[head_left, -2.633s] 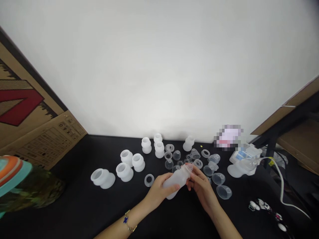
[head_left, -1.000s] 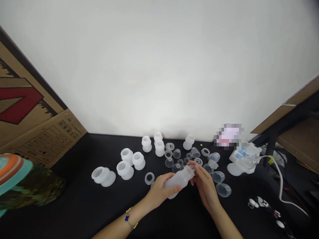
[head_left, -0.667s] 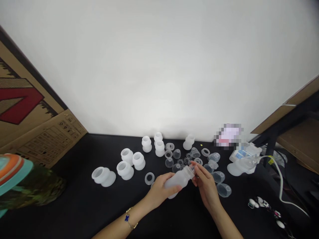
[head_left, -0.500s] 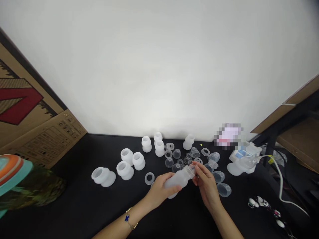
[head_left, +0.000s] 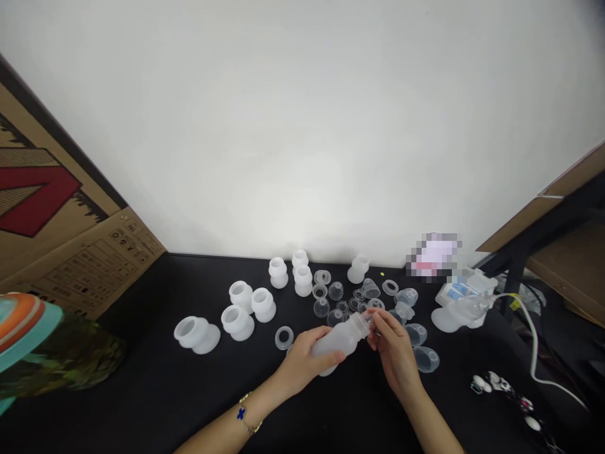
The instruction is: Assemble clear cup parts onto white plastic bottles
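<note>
My left hand (head_left: 305, 356) grips the body of a frosted plastic bottle (head_left: 338, 343), which lies tilted with its neck pointing up and to the right. My right hand (head_left: 394, 353) pinches the threaded bottle neck (head_left: 363, 325) between its fingertips, partly hiding it. A gold bracelet with a dark blue clover charm (head_left: 242, 413) circles my left wrist. Small clear silicone cups and rings (head_left: 359, 302) lie just beyond my right fingers, and a frosted ring (head_left: 283, 338) sits left of my left hand.
Several frosted flanged silicone pieces (head_left: 236, 309) stand on the black table (head_left: 142, 378). A clear pump-like assembly (head_left: 460, 312) with a white cable (head_left: 534, 353) is at right. A cardboard box (head_left: 61, 189) leans at left, beside a patterned teal-orange object (head_left: 33, 340).
My right hand has shifted slightly right along the bottle, its fingertips now at the neck's end. The bottle and my left hand have stayed almost still.
</note>
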Demonstrator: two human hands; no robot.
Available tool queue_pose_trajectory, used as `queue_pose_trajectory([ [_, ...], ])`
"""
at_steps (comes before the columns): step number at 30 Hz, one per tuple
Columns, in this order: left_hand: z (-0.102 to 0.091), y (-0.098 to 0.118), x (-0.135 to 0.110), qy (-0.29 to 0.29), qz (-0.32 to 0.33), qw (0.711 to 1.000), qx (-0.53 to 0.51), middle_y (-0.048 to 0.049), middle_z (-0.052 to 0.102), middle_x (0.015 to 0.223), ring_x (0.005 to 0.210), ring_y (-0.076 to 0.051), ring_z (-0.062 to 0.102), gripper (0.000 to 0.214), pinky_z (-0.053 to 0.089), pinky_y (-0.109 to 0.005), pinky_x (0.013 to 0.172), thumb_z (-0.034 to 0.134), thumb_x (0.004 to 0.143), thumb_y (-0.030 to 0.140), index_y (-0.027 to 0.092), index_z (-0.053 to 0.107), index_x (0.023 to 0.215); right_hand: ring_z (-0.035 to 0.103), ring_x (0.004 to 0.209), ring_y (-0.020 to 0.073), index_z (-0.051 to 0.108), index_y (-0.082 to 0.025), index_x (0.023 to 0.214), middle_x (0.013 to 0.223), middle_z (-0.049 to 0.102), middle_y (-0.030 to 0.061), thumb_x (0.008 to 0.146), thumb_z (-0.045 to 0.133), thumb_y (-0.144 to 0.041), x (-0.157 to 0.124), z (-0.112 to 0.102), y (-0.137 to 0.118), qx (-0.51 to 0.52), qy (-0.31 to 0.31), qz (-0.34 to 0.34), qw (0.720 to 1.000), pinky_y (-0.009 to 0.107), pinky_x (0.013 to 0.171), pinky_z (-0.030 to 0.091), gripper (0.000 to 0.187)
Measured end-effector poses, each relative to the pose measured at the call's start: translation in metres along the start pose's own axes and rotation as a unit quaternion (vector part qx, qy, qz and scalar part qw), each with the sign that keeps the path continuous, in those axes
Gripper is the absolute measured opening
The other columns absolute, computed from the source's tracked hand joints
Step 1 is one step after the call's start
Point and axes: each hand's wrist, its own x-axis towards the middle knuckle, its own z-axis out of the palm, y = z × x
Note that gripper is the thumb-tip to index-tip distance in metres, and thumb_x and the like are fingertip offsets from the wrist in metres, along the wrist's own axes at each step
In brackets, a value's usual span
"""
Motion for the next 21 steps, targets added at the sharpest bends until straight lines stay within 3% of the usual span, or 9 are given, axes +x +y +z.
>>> queue_pose_trajectory([
  [21, -0.0003, -0.0032, 0.0001, 0.002, -0.003, 0.999, 0.036, -0.0031, 0.068, 0.086, 0.075, -0.020, 0.056, 0.039, 0.039, -0.025, 0.064, 0.074, 0.077, 0.046, 0.017, 0.073, 0.103, 0.042, 0.054, 0.0115, 0.074, -0.020, 0.082, 0.061, 0.052, -0.0017, 0.074, 0.081, -0.041, 0.0005, 0.0017, -0.0016, -0.010, -0.007, -0.008, 1.000, 0.025, 0.046, 0.030, 0.024],
])
